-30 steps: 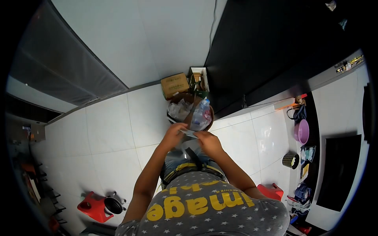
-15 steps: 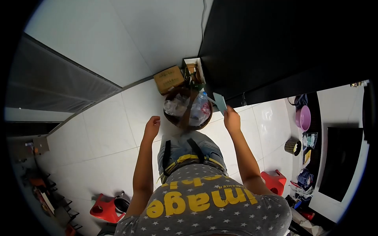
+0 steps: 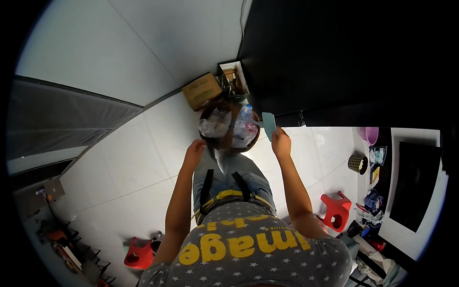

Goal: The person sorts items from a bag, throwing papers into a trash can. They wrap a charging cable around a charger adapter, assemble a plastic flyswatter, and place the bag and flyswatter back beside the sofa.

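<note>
My right hand (image 3: 281,142) is closed on a flat pale green card-like object (image 3: 269,125), held up beside the right rim of a round brown basket. My left hand (image 3: 195,151) is near the basket's lower left, its fingers curled together; whether anything small is in them is hidden. The brown basket (image 3: 224,104) stands on the floor in front of my legs. Inside it, crumpled clear plastic (image 3: 215,125) lies on the left and a clear plastic bottle with a blue cap (image 3: 245,115) on the right.
Behind the basket are a cardboard box (image 3: 202,91) and an open box with items (image 3: 234,80). A black panel (image 3: 330,62) rises at the right. Red stools (image 3: 336,211) stand at both sides. A patterned bin (image 3: 357,164) and a purple basin (image 3: 369,135) are farther right.
My hands, together on the pale object a second ago, have parted. The object went right with my right hand. Since half a second ago, my left hand has moved slightly right, toward the basket.
</note>
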A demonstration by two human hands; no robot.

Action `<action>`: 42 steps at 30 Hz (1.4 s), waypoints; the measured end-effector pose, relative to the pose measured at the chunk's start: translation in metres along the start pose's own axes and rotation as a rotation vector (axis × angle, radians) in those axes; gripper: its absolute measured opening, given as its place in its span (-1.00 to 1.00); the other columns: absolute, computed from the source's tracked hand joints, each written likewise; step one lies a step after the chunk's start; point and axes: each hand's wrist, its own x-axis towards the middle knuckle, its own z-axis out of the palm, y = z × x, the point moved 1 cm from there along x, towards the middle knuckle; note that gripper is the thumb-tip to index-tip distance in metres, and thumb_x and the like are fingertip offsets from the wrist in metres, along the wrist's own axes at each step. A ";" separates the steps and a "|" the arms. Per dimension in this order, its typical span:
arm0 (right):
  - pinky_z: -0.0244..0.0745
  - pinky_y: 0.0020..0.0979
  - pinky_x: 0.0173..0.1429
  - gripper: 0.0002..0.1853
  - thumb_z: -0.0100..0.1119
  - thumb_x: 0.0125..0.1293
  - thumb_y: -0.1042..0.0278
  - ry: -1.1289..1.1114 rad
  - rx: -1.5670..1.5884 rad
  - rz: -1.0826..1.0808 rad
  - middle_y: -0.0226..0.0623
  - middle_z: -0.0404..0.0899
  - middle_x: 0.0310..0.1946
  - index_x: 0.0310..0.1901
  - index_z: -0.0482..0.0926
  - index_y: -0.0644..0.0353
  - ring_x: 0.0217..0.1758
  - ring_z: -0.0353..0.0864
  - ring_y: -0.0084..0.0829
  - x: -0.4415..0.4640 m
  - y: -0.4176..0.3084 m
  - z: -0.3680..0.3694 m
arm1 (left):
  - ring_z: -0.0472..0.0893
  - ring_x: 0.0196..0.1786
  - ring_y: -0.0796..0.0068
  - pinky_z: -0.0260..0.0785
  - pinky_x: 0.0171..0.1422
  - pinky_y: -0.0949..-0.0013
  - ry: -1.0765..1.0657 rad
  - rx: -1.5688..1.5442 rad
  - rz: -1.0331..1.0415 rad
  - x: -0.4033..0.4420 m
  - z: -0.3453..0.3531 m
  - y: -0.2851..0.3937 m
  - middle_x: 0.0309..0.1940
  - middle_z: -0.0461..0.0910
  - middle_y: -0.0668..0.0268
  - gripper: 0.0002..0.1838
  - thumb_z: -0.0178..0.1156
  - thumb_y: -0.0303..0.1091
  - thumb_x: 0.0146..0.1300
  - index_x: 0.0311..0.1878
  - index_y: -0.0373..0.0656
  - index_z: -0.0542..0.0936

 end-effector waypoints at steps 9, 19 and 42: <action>0.45 -0.29 0.00 -0.71 0.08 -0.04 0.57 -0.188 0.195 -0.746 -0.27 0.60 -0.23 -0.22 0.60 0.14 -0.15 0.56 -0.23 -0.003 -0.110 -0.017 | 0.27 0.28 0.19 0.15 0.31 0.26 0.025 0.223 0.210 0.013 -0.011 0.064 0.26 0.22 0.10 -0.28 0.26 -0.55 -0.01 0.26 -0.06 0.23; 0.49 -0.32 -0.17 -0.79 0.12 0.09 0.56 -0.045 0.396 -0.460 -0.13 0.59 -0.31 -0.19 0.57 0.23 -0.28 0.58 -0.16 -0.022 -0.159 -0.096 | 0.49 -0.05 0.03 0.34 -0.01 0.16 -0.035 0.275 0.298 0.031 0.003 0.073 -0.14 0.53 0.05 -0.64 0.21 -0.40 0.04 -0.05 -0.24 0.49; 0.47 -0.43 -0.20 -0.81 0.12 0.24 0.37 0.554 0.636 0.289 -0.19 0.59 -0.34 -0.20 0.56 0.31 -0.32 0.55 -0.45 -0.202 -0.087 -0.152 | 0.34 0.16 0.03 0.14 0.26 0.14 -0.908 0.615 0.913 0.006 0.117 0.159 0.12 0.37 0.06 -0.40 0.30 -0.29 -0.02 0.13 -0.15 0.36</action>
